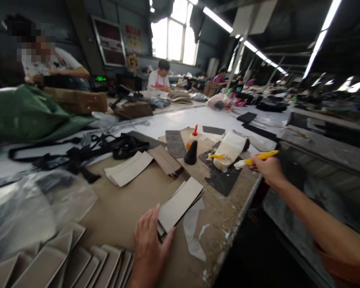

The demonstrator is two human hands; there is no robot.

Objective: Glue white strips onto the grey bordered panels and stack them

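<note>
My left hand (pixel 151 244) has its thumb and fingers around the near end of a small stack of pale grey rectangular pieces (pixel 181 202) on the table. In my right hand (pixel 267 170) is a yellow-handled brush (pixel 250 161), its bristles coated in white paste. The brush tip is just right of a white container (pixel 230 148) lying on its side, with paste around its mouth. A second yellow tool (pixel 217 156) rests at that mouth. Beneath the container lies a dark, paste-smeared sheet (pixel 223 180). A black cone-shaped object (pixel 191 153) and a red-tipped bottle (pixel 194 134) stand to its left.
More pale pieces (pixel 129 168) and a brown stack (pixel 166 160) lie farther back. Overlapping folded pieces (pixel 93 266) fill the near left, beside clear plastic (pixel 39 204). Black straps (pixel 126 146) lie beyond. The table edge (pixel 238 230) runs along the right. Other people work in the background.
</note>
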